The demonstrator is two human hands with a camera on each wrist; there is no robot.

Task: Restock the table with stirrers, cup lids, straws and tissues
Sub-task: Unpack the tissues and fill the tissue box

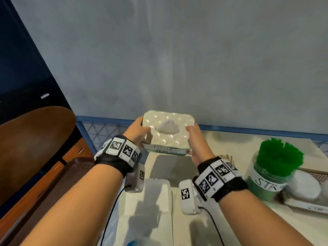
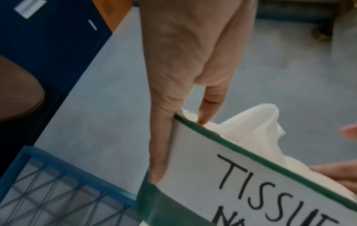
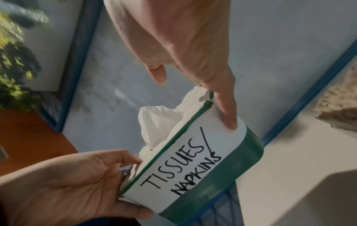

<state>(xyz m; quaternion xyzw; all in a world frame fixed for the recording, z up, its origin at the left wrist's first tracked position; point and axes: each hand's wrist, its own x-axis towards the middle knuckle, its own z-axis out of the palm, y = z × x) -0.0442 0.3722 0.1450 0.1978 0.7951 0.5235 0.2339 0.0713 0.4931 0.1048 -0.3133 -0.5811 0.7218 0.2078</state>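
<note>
Bare desk under our hands

The desk (image 1: 170, 167) lies open beneath us; the straw jar (image 1: 269, 176) crowds our right, the blue railing (image 1: 106, 119) behind.

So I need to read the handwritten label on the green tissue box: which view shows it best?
The right wrist view: the white handwritten label on the green tissue box reads "TISSUES/NAPKINS" in full. The left wrist view cuts it off after "TISSU". In the head view it is a blurred, unreadable strip on the near side.

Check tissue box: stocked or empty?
Stocked. A white tissue sticks up from the tissue box, held by the left hand and right hand.
</note>
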